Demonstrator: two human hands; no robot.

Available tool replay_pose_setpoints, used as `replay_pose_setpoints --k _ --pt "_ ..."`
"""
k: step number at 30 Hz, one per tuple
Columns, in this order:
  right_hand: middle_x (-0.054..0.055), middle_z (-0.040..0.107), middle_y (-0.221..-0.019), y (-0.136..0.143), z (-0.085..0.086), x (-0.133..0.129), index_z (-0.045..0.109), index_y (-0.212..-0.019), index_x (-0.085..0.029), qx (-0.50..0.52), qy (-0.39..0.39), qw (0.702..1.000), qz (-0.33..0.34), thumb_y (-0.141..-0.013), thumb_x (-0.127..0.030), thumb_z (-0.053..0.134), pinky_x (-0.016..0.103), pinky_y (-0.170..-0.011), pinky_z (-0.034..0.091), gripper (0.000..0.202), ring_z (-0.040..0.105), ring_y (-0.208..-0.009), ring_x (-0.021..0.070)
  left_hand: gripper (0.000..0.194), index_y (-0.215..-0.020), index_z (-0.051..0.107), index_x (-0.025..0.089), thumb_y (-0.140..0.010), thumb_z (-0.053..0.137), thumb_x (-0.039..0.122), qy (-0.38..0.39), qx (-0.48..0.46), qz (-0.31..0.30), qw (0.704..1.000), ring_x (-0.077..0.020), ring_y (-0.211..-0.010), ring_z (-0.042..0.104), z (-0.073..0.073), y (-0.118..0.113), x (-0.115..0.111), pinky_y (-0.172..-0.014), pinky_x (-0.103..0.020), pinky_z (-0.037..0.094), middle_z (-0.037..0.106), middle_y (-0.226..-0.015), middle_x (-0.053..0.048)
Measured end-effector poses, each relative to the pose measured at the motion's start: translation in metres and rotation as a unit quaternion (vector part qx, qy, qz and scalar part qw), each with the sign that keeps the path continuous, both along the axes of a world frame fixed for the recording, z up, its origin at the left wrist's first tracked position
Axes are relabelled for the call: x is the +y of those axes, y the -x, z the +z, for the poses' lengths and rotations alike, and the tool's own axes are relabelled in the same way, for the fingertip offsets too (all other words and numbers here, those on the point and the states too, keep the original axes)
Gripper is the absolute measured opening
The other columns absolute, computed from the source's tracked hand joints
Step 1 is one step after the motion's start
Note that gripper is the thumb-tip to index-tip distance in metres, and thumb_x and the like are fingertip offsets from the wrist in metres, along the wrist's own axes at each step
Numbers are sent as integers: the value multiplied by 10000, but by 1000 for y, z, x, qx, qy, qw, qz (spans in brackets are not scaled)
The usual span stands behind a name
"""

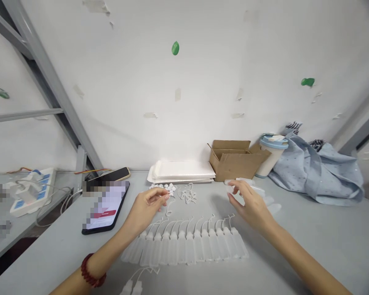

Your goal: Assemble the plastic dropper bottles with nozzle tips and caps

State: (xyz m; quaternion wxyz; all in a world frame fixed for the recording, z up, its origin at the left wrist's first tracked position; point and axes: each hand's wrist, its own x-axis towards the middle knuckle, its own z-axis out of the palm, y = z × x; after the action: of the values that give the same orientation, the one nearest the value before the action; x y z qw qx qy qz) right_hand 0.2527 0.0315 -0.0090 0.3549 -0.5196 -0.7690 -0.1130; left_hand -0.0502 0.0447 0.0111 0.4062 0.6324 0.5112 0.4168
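My left hand is closed in a pinch at the edge of a pile of small white caps; whatever its fingertips hold is too small to make out. A thin white cord shows just below them. My right hand has thumb and forefinger curled around a translucent plastic tube, seen faintly between the tips. More loose clear tubes lie behind that hand. Between my forearms, several frosted tubes with white caps and cords are lined up side by side. A heap of white cords sits farther back.
White flat packets are stacked against the wall, beside an open cardboard box. A lidded cup and a blue cloth bag stand right. Two phones and a power strip are left. Capped pieces lie in front.
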Motion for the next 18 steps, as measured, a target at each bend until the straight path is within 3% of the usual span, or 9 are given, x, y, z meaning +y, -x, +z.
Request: replay_pose_setpoints --k 4,9,14,18 --pt "91 606 -985 13 6 -10 534 -1019 -200 72 -3 996 47 -882 -198 456 310 -677 501 157 589 -720 168 253 -802 620 158 -724 654 396 26 -27 -18 999 -163 -670 615 6 -5 -6 -577 -264 483 635 -731 -21" --pt "72 615 -973 39 9 -34 563 -967 -218 195 100 963 154 -869 -196 512 308 -731 530 113 604 -867 187 230 -800 594 171 -775 638 396 104 -93 -85 986 -189 -792 655 14 -14 -22 -702 -299 518 689 -829 -51" --pt "66 612 -987 60 11 -53 569 -946 -220 292 201 907 229 -846 -190 562 288 -757 542 105 616 -889 173 235 -821 583 171 -787 652 394 170 -159 -125 964 -205 -869 669 9 -19 -34 -793 -320 516 697 -928 -69" --pt "55 612 -970 64 12 -58 569 -940 -218 313 223 891 240 -839 -174 576 272 -760 538 111 624 -869 158 233 -835 587 166 -776 676 373 208 -210 -153 943 -206 -876 669 4 -23 -39 -794 -310 507 696 -886 -64"
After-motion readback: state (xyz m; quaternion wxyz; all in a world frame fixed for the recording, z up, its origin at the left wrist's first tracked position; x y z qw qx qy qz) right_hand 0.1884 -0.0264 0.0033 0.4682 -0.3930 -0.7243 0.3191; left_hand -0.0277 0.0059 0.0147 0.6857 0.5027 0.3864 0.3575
